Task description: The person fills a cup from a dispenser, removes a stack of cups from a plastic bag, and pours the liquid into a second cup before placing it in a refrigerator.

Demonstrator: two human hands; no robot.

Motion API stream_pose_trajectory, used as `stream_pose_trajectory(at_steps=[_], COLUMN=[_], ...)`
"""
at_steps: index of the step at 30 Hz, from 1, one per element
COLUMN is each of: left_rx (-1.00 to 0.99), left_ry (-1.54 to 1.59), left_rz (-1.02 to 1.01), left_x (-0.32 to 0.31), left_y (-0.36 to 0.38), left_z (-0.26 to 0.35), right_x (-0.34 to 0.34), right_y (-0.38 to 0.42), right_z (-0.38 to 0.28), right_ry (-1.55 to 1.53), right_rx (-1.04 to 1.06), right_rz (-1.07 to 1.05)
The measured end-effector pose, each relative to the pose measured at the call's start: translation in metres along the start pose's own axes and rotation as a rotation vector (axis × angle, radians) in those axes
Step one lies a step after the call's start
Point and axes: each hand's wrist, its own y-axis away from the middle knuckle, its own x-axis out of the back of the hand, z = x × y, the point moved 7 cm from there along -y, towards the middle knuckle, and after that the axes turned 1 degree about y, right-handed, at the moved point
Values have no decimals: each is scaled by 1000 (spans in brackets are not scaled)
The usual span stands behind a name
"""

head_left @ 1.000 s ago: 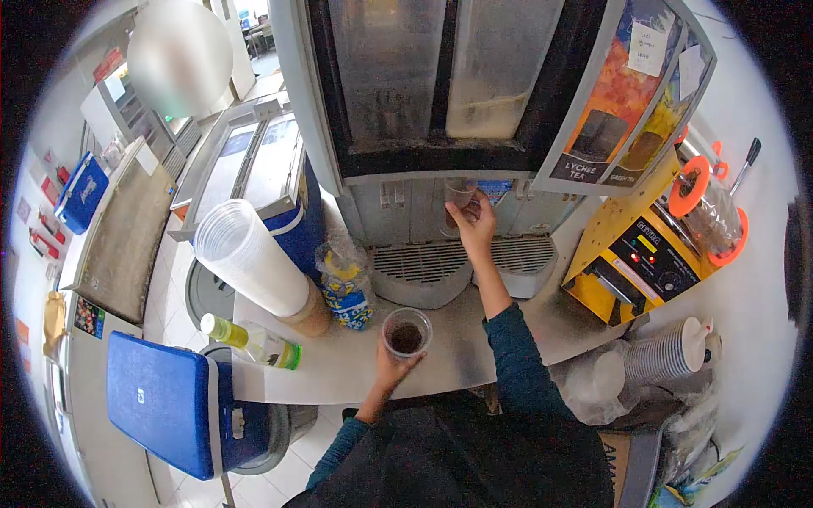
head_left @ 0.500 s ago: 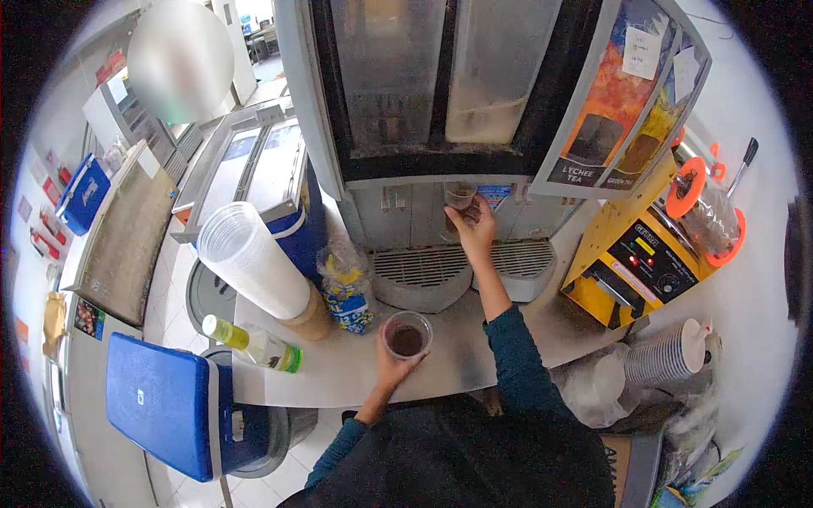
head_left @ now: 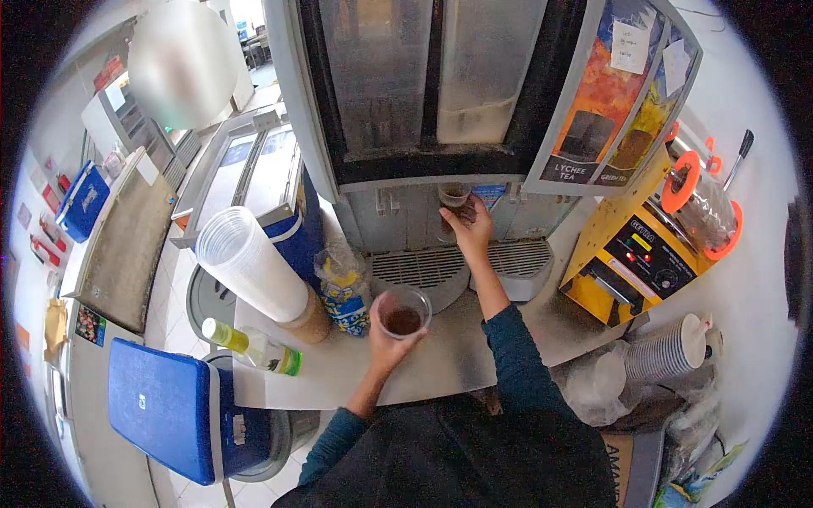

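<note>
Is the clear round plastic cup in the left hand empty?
No, dark brown contents show inside the cup in the left hand.

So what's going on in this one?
A person stands at a counter in front of a large drink dispenser. The left hand holds a clear cup with something dark inside, over the counter. The right hand reaches forward and grips a smaller clear cup by the dispenser's lower front, above the drip trays; what that one contains is hard to tell. Both cups are in the hands; neither is set down.
</note>
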Motion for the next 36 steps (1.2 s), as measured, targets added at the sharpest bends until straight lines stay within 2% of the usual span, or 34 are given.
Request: stream_pose_trajectory(at_steps=[5, 9, 10, 13, 17, 22, 25, 31, 36], left_rx=[26, -9, 20, -65, -46, 17, 4, -51, -50], left_ry=[20, -117, -25, -62, -137, -79, 19, -89, -61], left_rz=[-35, -29, -47, -35, -8, -34, -59, -51, -66], left_x=[-11, -21, -24, -28, -30, -33, -37, -37, -40], left_y=[-42, -71, -78, -95, -99, -104, -102, -106, -101], left_z=[16, 37, 27, 5, 11, -11, 5, -17, -6], right_x=[-1, -1, -1, 0, -1, -1, -2, 2, 8], right_y=[0, -1, -1, -3, -4, 0, -1, -1, 9], right_z=[-1, -7, -8, -5, -6, -23, -18, -19, -35], right_ry=[-8, 64, 78, 96, 20, 127, 118, 202, 261], right_rx=[-5, 37, 31, 15, 35, 16, 2, 67, 44], right_rz=[-11, -28, -33, -43, -66, -71, -88, -102, -164])
